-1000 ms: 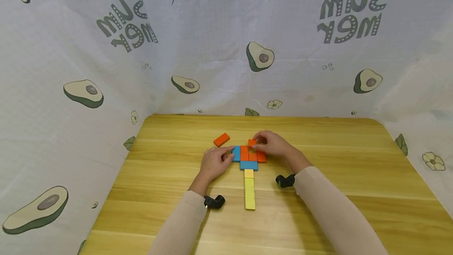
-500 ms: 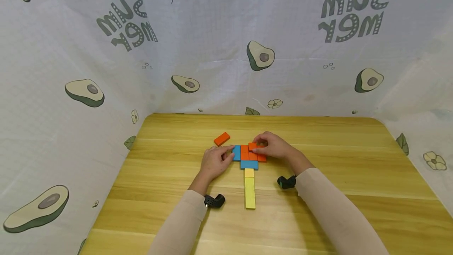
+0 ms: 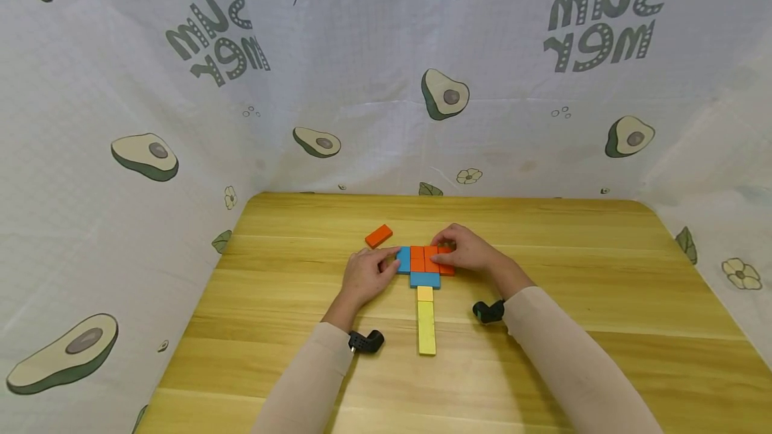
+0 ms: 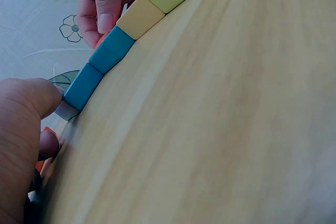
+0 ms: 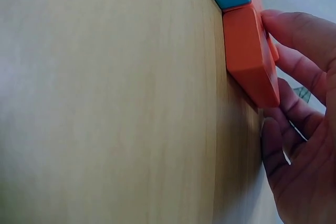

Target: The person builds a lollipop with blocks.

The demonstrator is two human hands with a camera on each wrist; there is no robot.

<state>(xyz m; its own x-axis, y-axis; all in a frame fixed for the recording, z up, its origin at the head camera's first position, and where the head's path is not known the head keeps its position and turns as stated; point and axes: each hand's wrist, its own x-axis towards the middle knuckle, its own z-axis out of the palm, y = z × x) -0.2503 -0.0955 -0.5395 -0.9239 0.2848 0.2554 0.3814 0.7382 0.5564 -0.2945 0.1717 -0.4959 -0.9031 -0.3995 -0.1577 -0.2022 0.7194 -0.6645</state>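
Flat blocks lie edge to edge on the wooden table. My left hand (image 3: 366, 276) touches the left side of the upright blue block (image 3: 403, 260) with extended index finger and thumb. My right hand (image 3: 467, 248) pinches an orange block (image 3: 431, 252) at the far end of the orange group, thumb on its near part and index finger at its far side. A second blue block (image 3: 425, 280) lies crosswise below, followed by a small yellow block (image 3: 425, 294) and a long yellow-green block (image 3: 426, 328). The right-hand orange block (image 5: 247, 45) is partly hidden by my hand in the head view.
One loose orange block (image 3: 378, 236) lies at an angle beyond my left hand. The table (image 3: 289, 233) ends at a white printed cloth (image 3: 374, 72) behind and at both sides. Dark devices sit on both wrists, the right one (image 3: 488, 311) near the table surface.
My right hand has brought the pinched orange block nearer and down into the gap between its orange neighbours, level with them. My left hand has stayed at the blue block.
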